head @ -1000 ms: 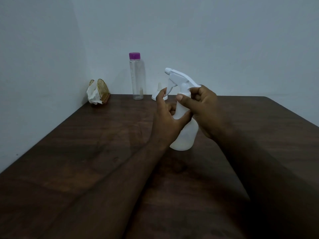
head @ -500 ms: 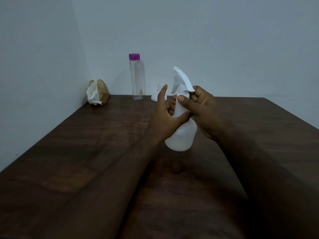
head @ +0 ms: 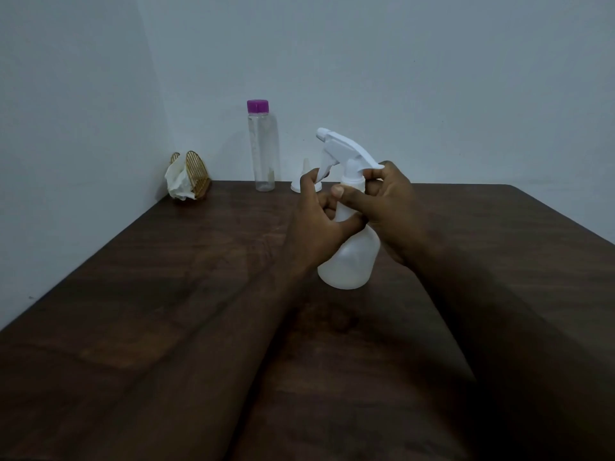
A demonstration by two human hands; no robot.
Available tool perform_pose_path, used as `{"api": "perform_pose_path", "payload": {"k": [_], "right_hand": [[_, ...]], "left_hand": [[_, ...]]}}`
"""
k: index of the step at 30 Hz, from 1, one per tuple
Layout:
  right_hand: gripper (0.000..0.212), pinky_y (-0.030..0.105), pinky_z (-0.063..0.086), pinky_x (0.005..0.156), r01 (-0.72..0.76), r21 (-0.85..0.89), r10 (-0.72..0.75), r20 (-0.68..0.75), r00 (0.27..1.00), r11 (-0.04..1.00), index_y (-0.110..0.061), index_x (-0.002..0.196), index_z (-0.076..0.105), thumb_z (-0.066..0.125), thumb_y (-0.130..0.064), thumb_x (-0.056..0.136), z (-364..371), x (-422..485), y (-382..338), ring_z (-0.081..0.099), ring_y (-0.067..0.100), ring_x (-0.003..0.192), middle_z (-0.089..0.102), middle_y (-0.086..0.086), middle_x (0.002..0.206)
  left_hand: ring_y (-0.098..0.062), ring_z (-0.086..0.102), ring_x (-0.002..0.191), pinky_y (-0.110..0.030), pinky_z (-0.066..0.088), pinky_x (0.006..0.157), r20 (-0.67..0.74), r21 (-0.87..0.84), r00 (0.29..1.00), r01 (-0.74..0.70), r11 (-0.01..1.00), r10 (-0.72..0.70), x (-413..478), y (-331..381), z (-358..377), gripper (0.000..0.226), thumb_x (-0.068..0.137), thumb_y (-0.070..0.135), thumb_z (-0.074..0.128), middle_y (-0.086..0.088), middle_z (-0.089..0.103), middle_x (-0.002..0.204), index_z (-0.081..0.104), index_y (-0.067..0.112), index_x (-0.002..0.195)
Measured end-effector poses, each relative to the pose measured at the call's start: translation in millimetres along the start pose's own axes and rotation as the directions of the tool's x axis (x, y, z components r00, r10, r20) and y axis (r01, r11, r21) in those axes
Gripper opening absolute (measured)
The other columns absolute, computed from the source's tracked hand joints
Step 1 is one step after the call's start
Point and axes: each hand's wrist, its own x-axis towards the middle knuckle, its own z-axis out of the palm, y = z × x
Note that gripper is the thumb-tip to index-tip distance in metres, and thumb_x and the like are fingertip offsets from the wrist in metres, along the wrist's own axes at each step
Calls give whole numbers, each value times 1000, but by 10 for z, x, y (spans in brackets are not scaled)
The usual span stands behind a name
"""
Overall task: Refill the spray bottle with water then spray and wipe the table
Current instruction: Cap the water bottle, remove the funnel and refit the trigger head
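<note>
A white translucent spray bottle (head: 349, 261) stands on the dark wooden table (head: 199, 277), near its middle. Its white trigger head (head: 342, 151) points to the upper left. My left hand (head: 316, 221) grips the bottle's neck from the left. My right hand (head: 382, 201) pinches the collar just under the trigger head from the right. A clear water bottle (head: 263, 151) with a purple cap stands at the back by the wall. A small white funnel (head: 304, 179) sits upside down beside it, partly hidden by my left fingers.
A gold wire napkin holder (head: 193, 176) with white tissue stands in the back left corner. Walls close off the table's left side and back. The table's right edge runs diagonally at the far right.
The trigger head has turned: it pointed away half a second ago and now points upper left again. My right fingers have shifted on the collar. The bottle stays in place.
</note>
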Motion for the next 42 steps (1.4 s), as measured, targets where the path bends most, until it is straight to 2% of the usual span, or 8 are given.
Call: {"api": "perform_pose_path", "payload": {"k": [4,10,16,21,27,31,36,42], "right_hand": [[35,54,54,93,-9,1,8,71,997,1000,-17,119,60,66,-29,86,-80,-19,-11,70,29,102,73,10,109],[35,54,57,88,15,9,-15,-41,999,1000,-11,110,49,74,-16,86,49,-19,22,74,29,90,76,12,96],[13,46,57,88,2,-19,-1,46,999,1000,-18,105,64,61,-25,95,-37,-20,7,72,23,94,75,5,98],[41,48,59,84,21,-48,-24,-65,998,999,-9,112,53,77,-25,84,75,-8,24,74,25,89,75,10,96],[12,44,57,87,12,-24,-11,49,999,1000,-17,106,65,62,-22,95,-35,-39,2,73,21,93,76,2,95],[39,51,58,85,48,-100,-54,-63,997,994,-8,110,55,77,-26,84,55,-24,17,74,24,89,75,10,95],[14,47,55,92,-16,3,15,74,997,1000,-19,107,65,56,-24,98,-41,-43,-8,72,23,98,75,6,104],[24,49,57,88,37,-62,-35,25,999,997,-8,105,62,70,-24,89,-23,-13,-14,73,23,89,76,3,88]], "left_hand": [[-3,66,86,-26,57,79,-4,36,1000,-6,999,6,-36,23,11,92,73,28,83,14,63,94,25,15,143],[-5,68,85,-30,58,77,-45,14,999,-20,1000,21,-51,26,17,90,72,25,83,8,67,93,28,11,141],[-11,69,86,-37,59,78,-39,25,999,-10,1000,11,-62,43,15,93,70,36,82,-1,68,96,25,16,142],[-8,69,89,-35,59,80,-50,24,998,-25,999,26,-69,28,12,93,70,33,81,2,69,99,26,12,142],[-11,69,87,-34,59,77,-63,19,998,-25,1000,26,-77,42,24,90,70,35,81,-3,69,98,27,15,141],[-8,68,88,-32,58,79,-63,8,998,-24,1000,25,-74,28,19,93,68,34,80,1,69,98,27,12,142],[-10,69,89,-35,59,79,-67,29,997,-24,999,26,-79,31,17,94,70,37,82,-3,69,101,26,15,143],[-9,69,84,-36,59,78,-67,23,997,-23,999,24,-95,44,17,97,67,41,78,3,69,90,26,13,143]]}}
